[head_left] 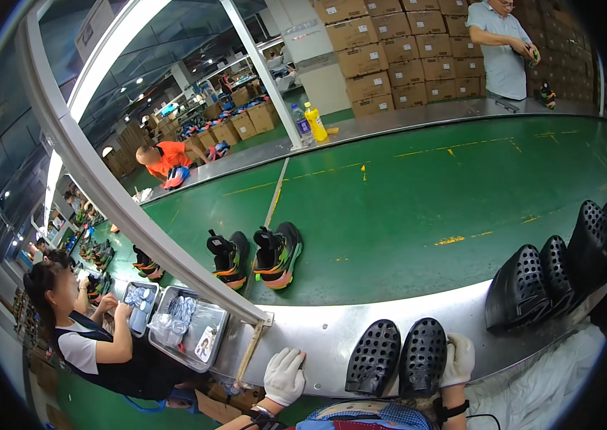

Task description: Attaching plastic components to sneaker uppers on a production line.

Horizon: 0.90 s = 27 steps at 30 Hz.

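Observation:
My left hand [285, 376], in a white glove, rests on the metal edge of the conveyor with its fingers stretched out and nothing in it. Right of it, two black plastic shoe trees [373, 357] full of round holes stand side by side, toes pointing away from me. My right hand [459, 360], also gloved, presses against the right side of the nearer-right shoe tree [422, 356]; part of its grip is hidden behind that piece. On the green belt ahead, a pair of black sports shoes [277, 256] with orange and green soles stands to the left.
Several more black shoe trees [520, 289] stand at the right on the metal ledge [321, 337]. A white post [153, 236] crosses on the left, beside trays [188, 326] of bagged parts and a seated co-worker [95, 337]. Bottles [314, 122] and stacked cartons [404, 61] are across the belt.

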Available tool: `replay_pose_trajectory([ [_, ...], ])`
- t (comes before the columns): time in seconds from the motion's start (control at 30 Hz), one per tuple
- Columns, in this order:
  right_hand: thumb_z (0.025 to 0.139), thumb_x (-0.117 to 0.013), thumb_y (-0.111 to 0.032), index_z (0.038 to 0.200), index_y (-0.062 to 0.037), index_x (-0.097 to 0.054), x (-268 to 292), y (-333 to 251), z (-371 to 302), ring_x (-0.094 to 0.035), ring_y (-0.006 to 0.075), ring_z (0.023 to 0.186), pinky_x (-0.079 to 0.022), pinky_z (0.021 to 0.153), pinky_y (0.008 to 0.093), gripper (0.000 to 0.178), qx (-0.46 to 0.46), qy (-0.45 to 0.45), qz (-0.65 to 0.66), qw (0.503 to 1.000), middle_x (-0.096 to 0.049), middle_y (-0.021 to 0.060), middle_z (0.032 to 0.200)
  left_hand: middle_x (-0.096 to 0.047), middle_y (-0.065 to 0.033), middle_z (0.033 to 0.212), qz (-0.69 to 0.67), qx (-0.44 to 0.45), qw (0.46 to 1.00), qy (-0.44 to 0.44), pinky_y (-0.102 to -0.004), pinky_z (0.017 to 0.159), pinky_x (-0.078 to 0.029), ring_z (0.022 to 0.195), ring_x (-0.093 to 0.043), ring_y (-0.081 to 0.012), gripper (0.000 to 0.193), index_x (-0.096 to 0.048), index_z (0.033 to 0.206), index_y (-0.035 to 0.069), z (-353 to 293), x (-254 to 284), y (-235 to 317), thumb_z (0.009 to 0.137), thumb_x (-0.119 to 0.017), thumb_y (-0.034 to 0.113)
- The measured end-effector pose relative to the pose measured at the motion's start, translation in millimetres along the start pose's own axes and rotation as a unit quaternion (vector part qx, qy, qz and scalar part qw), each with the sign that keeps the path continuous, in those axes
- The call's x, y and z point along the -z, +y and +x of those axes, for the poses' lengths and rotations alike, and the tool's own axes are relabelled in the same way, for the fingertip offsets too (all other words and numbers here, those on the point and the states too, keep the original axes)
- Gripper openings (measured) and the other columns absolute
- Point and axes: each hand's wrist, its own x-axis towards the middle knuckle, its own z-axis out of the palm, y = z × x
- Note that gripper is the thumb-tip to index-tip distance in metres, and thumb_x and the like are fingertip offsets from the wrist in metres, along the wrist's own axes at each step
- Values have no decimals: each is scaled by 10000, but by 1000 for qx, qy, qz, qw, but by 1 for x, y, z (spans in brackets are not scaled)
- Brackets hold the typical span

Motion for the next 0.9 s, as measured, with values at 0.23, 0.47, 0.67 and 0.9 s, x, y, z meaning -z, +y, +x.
replay_pose_trajectory([
  [0.23,829,-567,24,974,-34,-655,-2,3,1,-608,326,921,-483,848,407,179,0,0,2,1000,-649,142,961,-659,-142,1118,-1,-2,1000,4,-448,973,-467,1075,-602,-342,377,-695,1072,17,4,1,2,721,-567,58],
  [0.47,824,-567,17,972,-36,-655,1,4,0,-604,335,910,-480,840,417,180,4,-3,7,1000,-651,147,956,-655,-144,1118,-1,-7,1000,10,-446,973,-468,1074,-601,-342,376,-692,1072,17,1,1,2,720,-566,54],
  [0.67,816,-569,14,974,-41,-656,-1,5,-1,-608,336,901,-483,832,418,188,8,-2,-2,1000,-656,140,947,-656,-147,1120,-7,-7,1000,9,-449,970,-468,1077,-601,-342,379,-692,1076,20,0,1,0,718,-573,55],
  [0.9,818,-568,18,972,-44,-656,-2,8,-1,-610,338,898,-481,822,420,188,23,6,-7,1000,-657,143,945,-659,-143,1119,-2,-7,1000,7,-448,967,-469,1074,-602,-341,383,-695,1084,31,1,1,2,720,-578,57],
])
